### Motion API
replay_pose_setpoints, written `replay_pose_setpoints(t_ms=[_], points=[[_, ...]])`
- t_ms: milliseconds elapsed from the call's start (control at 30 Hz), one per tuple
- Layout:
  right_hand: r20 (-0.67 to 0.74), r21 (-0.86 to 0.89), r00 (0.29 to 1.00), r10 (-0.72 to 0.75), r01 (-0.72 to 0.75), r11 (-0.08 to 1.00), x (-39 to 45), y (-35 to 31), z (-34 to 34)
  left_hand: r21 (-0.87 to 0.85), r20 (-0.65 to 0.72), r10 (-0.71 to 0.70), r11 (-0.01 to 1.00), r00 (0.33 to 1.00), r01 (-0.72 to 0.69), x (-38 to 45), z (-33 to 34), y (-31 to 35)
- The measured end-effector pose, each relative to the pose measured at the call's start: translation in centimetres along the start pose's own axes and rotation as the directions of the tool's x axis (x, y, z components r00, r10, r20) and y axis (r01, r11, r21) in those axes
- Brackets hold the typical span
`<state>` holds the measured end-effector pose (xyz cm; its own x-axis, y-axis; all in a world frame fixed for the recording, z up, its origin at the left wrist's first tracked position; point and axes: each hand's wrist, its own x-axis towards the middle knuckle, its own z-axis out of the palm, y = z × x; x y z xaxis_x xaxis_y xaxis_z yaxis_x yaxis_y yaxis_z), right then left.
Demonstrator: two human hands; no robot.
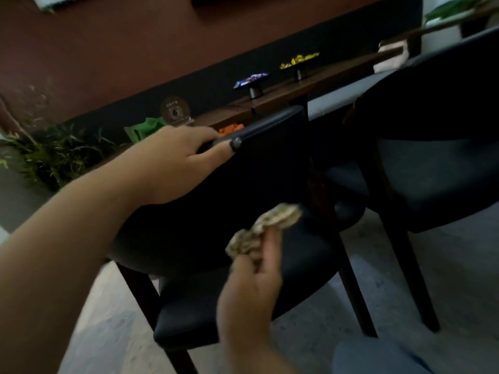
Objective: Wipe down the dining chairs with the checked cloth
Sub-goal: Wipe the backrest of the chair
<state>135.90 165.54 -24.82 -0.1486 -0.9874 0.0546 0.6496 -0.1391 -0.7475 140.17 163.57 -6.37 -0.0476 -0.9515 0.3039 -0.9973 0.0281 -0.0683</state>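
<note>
While the near chair was being steadied, the wiping step was judged to be in hand.

From the head view, the left hand (172,163) was seen curled over the top edge of the near chair (259,184) backrest, fingers over the rim and thumb against the near face, so that its grip was closed on the chair. The checked cloth (263,230) was held bunched in the right hand (251,287), pinched between thumb and fingertips, just in front of the backrest and above the seat; whether it was touching the upholstery could not be told. A second chair (437,136) stood to the right, by the table (310,85). For the next move, the bunched cloth would probably need to be pressed flat against the backrest and drawn across it.
</note>
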Motion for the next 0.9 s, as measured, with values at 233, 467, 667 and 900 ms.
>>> replay_pose_setpoints(t_ms=[233,467,667,900], points=[[-0.070,-0.099,0.936,-0.345,0.338,0.936,12.2,-5.5,2.0,-0.137,-0.170,-0.114,0.986,0.979,0.091,-1.3,0.2,-2.7],[0.305,-0.226,0.481,-0.822,0.875,0.429,8.1,-2.4,3.2,-0.069,-0.422,-0.075,0.996,0.903,0.051,-1.9,1.0,-2.7],[0.370,-0.261,0.471,-0.801,0.880,0.397,8.1,-2.8,2.3,0.192,-0.850,0.133,0.979,0.510,0.066,-3.5,6.1,-4.0],[0.782,-0.175,0.266,-0.563,0.962,0.211,6.5,5.8,-4.9,0.135,-0.841,0.094,0.990,0.533,0.038,-6.2,9.6,-5.3]])
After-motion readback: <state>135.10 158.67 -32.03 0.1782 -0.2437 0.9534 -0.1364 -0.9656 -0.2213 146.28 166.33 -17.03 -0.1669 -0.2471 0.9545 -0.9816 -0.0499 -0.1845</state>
